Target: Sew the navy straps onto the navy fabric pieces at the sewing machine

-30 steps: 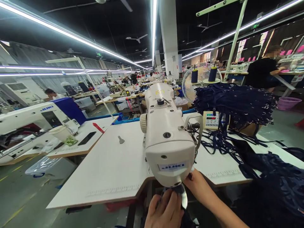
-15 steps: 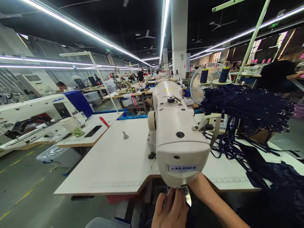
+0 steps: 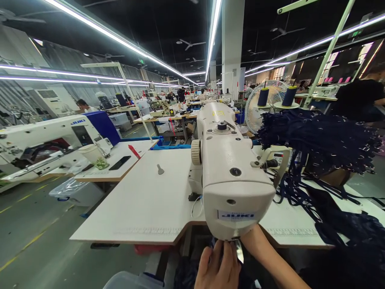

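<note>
Below the head of a white JUKI sewing machine [image 3: 237,192], my left hand [image 3: 219,265] has its fingers bent together and pressed on dark navy fabric [image 3: 187,273]. Most of that cloth is hidden beneath the hand and in shadow. From the right, my right hand [image 3: 252,240] reaches in behind the machine head, so its fingers are out of sight. A shiny metal piece [image 3: 240,253] shows between the two hands, just under the head. The needle area is covered by the machine.
Navy straps with metal rings [image 3: 319,138] are heaped to the right, above more navy fabric [image 3: 355,237]. A flat metal tool [image 3: 160,169] lies on the white tabletop [image 3: 135,200]. Leftward stand another JUKI machine [image 3: 54,136], a cup [image 3: 95,156] and a phone [image 3: 120,162].
The view has shifted slightly, so the machine and table sit a little further right. Both hands keep nearly the same place under the machine head.
</note>
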Demonstrator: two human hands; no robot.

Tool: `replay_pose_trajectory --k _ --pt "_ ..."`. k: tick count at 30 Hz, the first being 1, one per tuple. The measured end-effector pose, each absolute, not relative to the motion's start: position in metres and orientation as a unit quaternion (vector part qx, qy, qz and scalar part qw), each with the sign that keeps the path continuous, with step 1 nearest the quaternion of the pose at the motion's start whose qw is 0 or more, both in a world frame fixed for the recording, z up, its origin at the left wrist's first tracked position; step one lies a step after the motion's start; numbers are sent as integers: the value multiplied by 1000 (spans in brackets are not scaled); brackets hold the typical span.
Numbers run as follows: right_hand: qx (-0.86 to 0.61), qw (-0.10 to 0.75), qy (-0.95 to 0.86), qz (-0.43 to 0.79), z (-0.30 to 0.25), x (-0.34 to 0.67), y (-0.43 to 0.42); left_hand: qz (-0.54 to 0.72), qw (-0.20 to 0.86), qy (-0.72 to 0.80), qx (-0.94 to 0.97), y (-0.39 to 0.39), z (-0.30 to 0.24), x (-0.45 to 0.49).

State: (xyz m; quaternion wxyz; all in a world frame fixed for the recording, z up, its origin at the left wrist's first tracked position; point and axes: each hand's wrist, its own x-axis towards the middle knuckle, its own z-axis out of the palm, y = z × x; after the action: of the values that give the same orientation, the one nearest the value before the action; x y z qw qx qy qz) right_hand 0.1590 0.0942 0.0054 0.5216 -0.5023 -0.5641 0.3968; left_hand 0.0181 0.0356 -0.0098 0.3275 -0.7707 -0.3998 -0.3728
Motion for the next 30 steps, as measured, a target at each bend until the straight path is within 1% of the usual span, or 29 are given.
replay_pose_trajectory --k 8,14,20,24,30 --pt "-512 490 -579 403 -7 161 101 -364 306 -427 -769 31 -17 15" --pt "-501 489 -594 398 -1 160 104 -387 328 -426 -749 32 -14 14" --pt "-501 489 -596 393 0 158 104 -420 316 -433 -732 31 -15 17" --pt "-502 486 -600 390 1 158 103 -427 329 -424 -728 32 -19 19" --pt "-500 472 -614 388 -3 160 98 -427 319 -404 -744 33 -26 17"
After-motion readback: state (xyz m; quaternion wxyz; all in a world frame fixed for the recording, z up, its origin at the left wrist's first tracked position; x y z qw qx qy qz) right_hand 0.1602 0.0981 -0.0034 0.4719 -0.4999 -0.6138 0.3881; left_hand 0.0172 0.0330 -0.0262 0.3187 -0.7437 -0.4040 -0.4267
